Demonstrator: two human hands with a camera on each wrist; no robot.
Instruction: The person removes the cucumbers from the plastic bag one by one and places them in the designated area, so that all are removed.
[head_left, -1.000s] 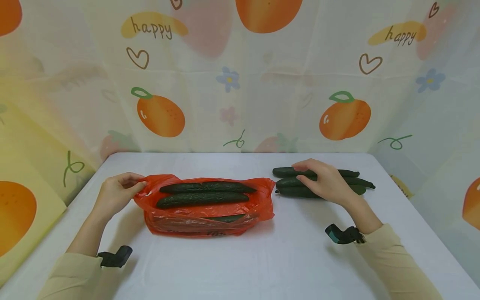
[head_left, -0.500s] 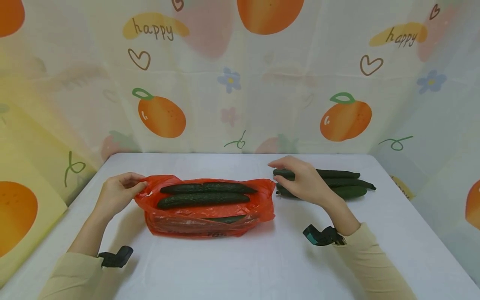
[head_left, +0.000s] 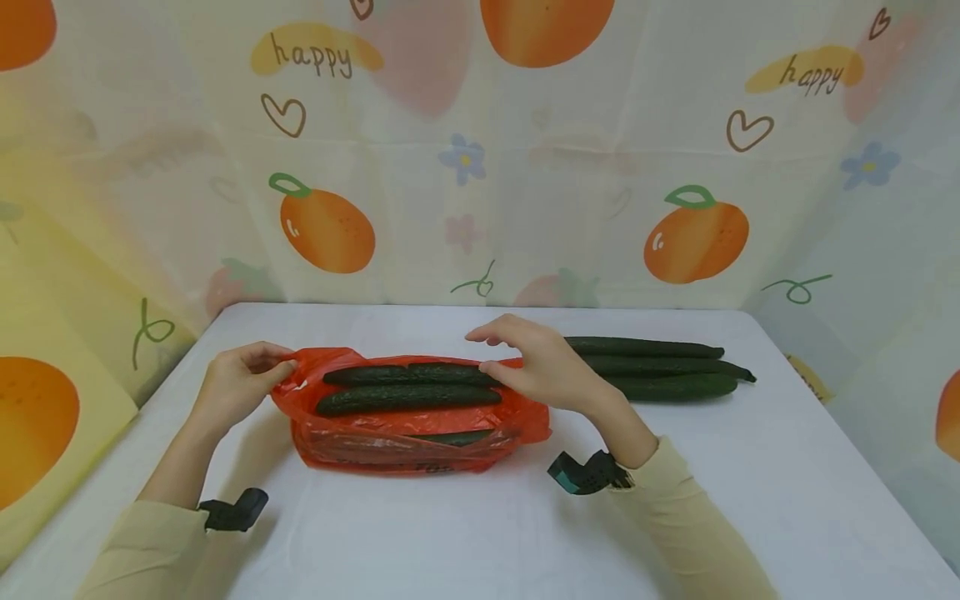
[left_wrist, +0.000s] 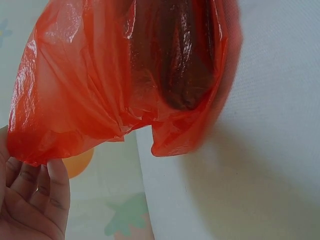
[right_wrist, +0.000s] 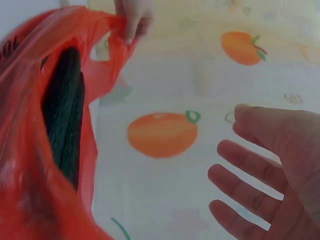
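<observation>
A red plastic bag lies on the white table with its mouth spread toward the top. Inside it show several dark green cucumbers, laid lengthwise. My left hand pinches the bag's left corner between thumb and fingers; the left wrist view shows the red film drawn up from those fingertips. Over the bag's right end hovers my right hand, fingers spread and holding nothing. In the right wrist view its thumb and fingers stand apart, beside the bag's opening.
Three more cucumbers lie side by side on the table at the right, their left ends partly hidden behind my right hand. A cloth backdrop with printed oranges hangs behind the table's far edge.
My right hand has moved left, from above the loose cucumbers to over the right end of the bag. My left hand keeps its pinch on the bag's corner.
</observation>
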